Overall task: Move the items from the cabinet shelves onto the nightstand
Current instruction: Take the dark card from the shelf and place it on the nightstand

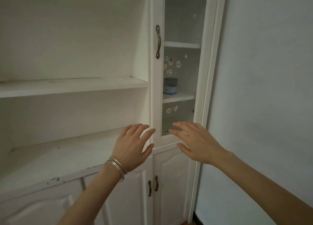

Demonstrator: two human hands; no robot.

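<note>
A white cabinet fills the view, with open shelves [72, 87] on the left holding nothing that I can see. On the right a narrow glass door [182, 64] with a bronze handle [158, 41] is closed. Behind the glass a small blue-grey jar [170, 86] stands on a shelf. My left hand [133, 147], with thin bangles at the wrist, hovers with fingers spread in front of the door's left frame. My right hand [196, 140] is spread too, over the door's lower right corner. Both hands hold nothing. The nightstand is out of view.
Small stickers [170, 65] dot the glass. Below the shelves are closed white cupboard doors with two dark handles [153, 185]. A plain pale wall [262, 89] runs along the right of the cabinet.
</note>
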